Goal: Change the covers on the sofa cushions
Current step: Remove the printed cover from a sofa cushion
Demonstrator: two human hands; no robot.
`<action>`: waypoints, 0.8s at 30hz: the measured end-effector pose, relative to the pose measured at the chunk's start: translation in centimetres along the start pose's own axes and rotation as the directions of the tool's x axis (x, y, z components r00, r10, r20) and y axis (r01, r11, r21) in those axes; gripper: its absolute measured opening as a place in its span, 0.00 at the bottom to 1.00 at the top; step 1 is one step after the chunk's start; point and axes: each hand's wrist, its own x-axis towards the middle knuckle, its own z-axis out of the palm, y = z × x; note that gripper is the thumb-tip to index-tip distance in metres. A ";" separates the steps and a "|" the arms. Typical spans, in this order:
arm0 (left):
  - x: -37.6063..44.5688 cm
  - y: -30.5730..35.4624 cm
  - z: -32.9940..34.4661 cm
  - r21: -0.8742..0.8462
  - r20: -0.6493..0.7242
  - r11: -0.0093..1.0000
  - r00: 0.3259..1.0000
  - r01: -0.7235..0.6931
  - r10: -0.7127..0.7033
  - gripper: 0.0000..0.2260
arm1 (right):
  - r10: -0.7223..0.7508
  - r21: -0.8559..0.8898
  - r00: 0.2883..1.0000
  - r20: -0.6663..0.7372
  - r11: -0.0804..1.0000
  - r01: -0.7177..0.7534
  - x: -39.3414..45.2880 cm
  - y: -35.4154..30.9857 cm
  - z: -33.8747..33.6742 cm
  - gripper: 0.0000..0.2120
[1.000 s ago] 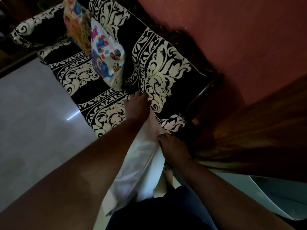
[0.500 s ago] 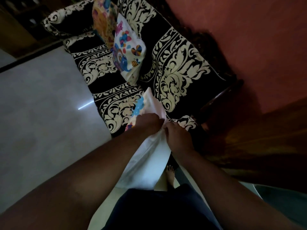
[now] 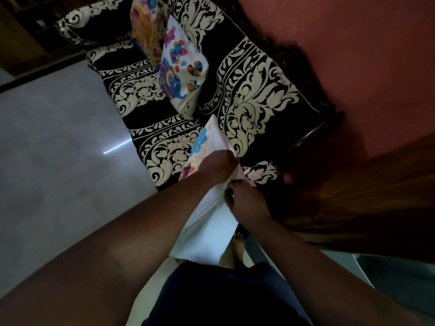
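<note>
Both hands work at the near edge of the sofa [image 3: 247, 109], which wears a black throw w/ big cream leaf patterns. Left hand [image 3: 217, 167] has fingers curled over the top of a cushion cover [image 3: 213, 140], gripping the fabric where the printed side (blue and red cartoon shapes on white) folds over. Right hand [image 3: 244, 201] sits just below and to the right, fingers bunched and pinching the plain white cloth at the same bundle. Hands are close together, nearly touching.

From the grip, the white cushion [image 3: 207, 234] hangs down toward the person, lower edge ending just above dark shorts [image 3: 223, 295]. Can't tell exactly where cover ends and inner cushion starts; light is dim. Top of the cover rests against the sofa seat front.

Further back on the seat, 2 more cushions lean together: a white cartoon cushion [image 3: 182, 74] w/ elephant, bee and hearts print, upright-ish and tilted, and behind it a yellow patterned cushion [image 3: 147, 31], touching it.

A bare foot [image 3: 237, 249] shows on the pale floor [image 3: 58, 149] below the hanging cushion, right of it. Floor carries a thin bright streak of reflection. Red wall [image 3: 353, 55] runs behind the sofa; dark wooden armrest [image 3: 313, 135] at the sofa's right end, and a brown wooden panel [image 3: 364, 196] beside it on the right.
</note>
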 end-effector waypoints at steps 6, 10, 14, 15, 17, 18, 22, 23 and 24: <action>-0.8 -0.3 -2.5 -0.303 -0.252 0.945 0.967 -0.120 0.042 0.19 | -0.058 0.252 0.992 0.116 0.967 0.027 -2.7 -1.4 0.6 0.05; -5.9 -4.5 -1.4 -0.010 -0.016 0.975 0.975 0.223 -0.224 0.50 | -0.010 0.292 0.997 0.077 0.956 -0.013 -2.2 -1.1 0.3 0.05; -10.1 -7.2 1.2 0.043 -0.035 0.965 0.966 0.259 -0.258 0.43 | -0.077 0.285 0.993 0.085 0.957 0.050 -2.2 -2.3 0.5 0.06; -10.1 -7.4 1.1 0.062 -0.097 0.971 0.970 0.230 -0.223 0.35 | -0.085 0.269 0.991 0.102 0.962 0.054 -2.3 -2.7 0.7 0.07; -9.7 -7.6 0.6 0.082 -0.204 0.980 0.965 0.183 -0.163 0.20 | -0.075 0.248 0.991 0.111 0.968 0.046 -2.6 -3.3 1.2 0.07; -9.6 -7.5 0.3 0.084 -0.227 0.984 0.965 0.155 -0.133 0.14 | -0.057 0.246 0.993 0.103 0.969 0.030 -2.7 -3.4 1.3 0.07; -8.4 -6.5 -0.4 -0.172 -0.261 0.970 0.941 0.172 -0.213 0.09 | -0.011 0.261 0.994 0.112 0.965 -0.019 -2.5 -3.8 1.1 0.08; -8.0 -6.0 -0.8 -0.297 -0.264 0.934 0.923 0.200 -0.281 0.07 | -0.012 0.267 0.993 0.120 0.963 -0.021 -2.4 -3.9 1.0 0.08; -7.6 -5.5 -1.3 -0.427 -0.254 0.872 0.894 0.239 -0.370 0.05 | -0.015 0.273 0.993 0.119 0.962 -0.018 -2.4 -4.0 0.8 0.09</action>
